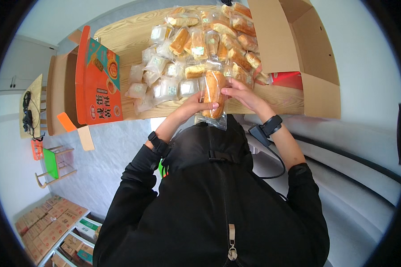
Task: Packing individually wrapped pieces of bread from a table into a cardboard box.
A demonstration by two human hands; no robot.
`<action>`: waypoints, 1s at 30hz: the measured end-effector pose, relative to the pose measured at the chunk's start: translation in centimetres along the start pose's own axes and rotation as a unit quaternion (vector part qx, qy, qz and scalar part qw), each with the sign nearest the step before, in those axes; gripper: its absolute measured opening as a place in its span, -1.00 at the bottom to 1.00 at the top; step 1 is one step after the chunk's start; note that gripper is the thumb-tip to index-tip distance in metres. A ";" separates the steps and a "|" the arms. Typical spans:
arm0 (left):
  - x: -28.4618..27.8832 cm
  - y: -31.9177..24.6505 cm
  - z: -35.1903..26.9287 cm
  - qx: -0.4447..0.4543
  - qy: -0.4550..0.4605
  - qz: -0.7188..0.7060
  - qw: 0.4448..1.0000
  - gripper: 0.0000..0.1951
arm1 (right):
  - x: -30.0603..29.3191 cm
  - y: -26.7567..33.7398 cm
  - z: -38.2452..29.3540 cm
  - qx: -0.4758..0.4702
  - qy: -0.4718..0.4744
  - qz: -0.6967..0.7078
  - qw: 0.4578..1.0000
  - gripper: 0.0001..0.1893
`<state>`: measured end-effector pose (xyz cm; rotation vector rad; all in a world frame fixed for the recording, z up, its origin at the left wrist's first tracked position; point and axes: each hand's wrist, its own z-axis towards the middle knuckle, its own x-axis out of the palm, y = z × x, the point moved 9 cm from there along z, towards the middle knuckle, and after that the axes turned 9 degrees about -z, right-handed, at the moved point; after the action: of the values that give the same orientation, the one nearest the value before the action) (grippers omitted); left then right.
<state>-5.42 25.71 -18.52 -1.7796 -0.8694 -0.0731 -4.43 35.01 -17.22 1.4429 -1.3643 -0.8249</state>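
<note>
A long bread loaf in a clear plastic wrapper (214,90) is held upright on the picture, between both hands at the near edge of the wooden table (133,33). My left hand (197,106) grips its lower left side, thumb across the front. The fingers of my right hand (239,94) hold its right side. Beyond the hands lies a pile of wrapped bread loaves (220,40), some bearing labels. Left of the pile are several small white-wrapped packets (168,88), touching and overlapping. Each wrist wears a black strap device.
An open orange printed carton (98,90) stands at the table's left end, and an open brown cardboard box (277,40) at the right. A red package (287,80) lies partly under that box. A grey padded seat (347,167) is at right; stacked cartons (50,223) stand at lower left.
</note>
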 end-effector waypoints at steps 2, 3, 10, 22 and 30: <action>-0.2 0.6 0.2 -0.002 -0.003 0.023 1.000 -0.49 | -0.1 -1.2 0.1 0.020 -0.027 -0.005 0.999 -0.48; -0.2 0.9 0.5 0.009 -0.003 0.041 0.999 -0.52 | -0.3 -1.7 0.1 0.041 -0.053 -0.011 0.998 -0.50; -0.4 1.7 1.3 0.014 -0.002 0.087 0.996 -0.65 | -0.1 -1.2 -0.1 0.023 -0.090 -0.008 0.996 -0.61; -1.6 -0.9 0.7 0.075 -0.085 -0.007 0.993 -0.65 | 1.8 -1.7 -0.8 0.029 -0.017 -0.037 0.999 -0.65; -2.1 -1.1 1.1 0.111 -0.103 -0.045 0.987 -0.64 | -0.4 -2.2 -0.7 0.032 -0.062 -0.037 0.997 -0.59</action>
<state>-7.96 25.73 -18.99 -1.5570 -1.0642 0.1458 -3.14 35.32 -19.11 1.5197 -1.4489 -0.9389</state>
